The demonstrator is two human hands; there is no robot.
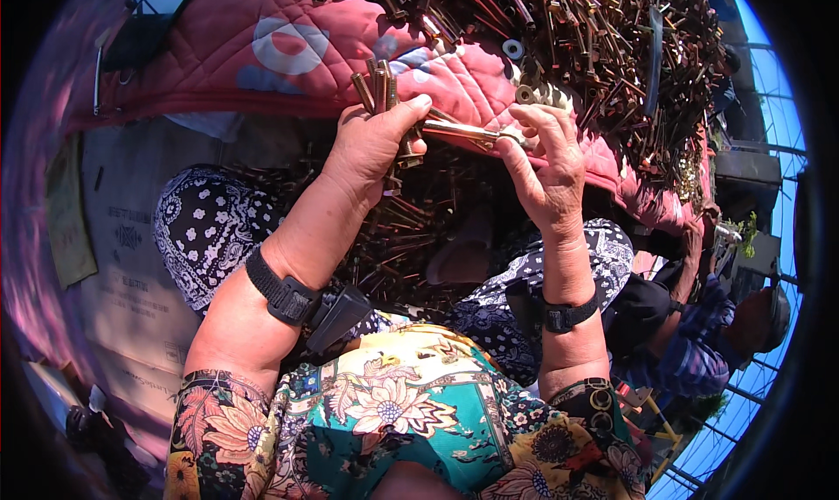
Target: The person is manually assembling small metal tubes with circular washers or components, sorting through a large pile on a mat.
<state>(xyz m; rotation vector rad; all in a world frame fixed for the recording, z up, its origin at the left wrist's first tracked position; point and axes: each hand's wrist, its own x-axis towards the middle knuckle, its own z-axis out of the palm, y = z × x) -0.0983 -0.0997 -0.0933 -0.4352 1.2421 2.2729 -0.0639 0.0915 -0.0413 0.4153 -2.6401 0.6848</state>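
Note:
My left hand [374, 140] is closed round a bunch of long brassy bolts [382, 87], whose ends stick out above and below the fist. From its thumb side a single long bolt [461, 131] points right, toward my right hand [557, 163]. There the thumb and fingertips are curled together round the bolt's far end. A small pale piece shows between them, too small to name. Just above those fingers lies a round washer [524, 94], and a lighter washer [513, 49] sits farther up beside the heap.
A large heap of bolts [603, 54] rests on a red quilted cloth [201, 54] in front of me. More bolts [393, 260] lie in shade between my knees. Flattened cardboard [131, 264] covers the ground at left. Another person in a plaid sleeve [695, 351] sits close at right.

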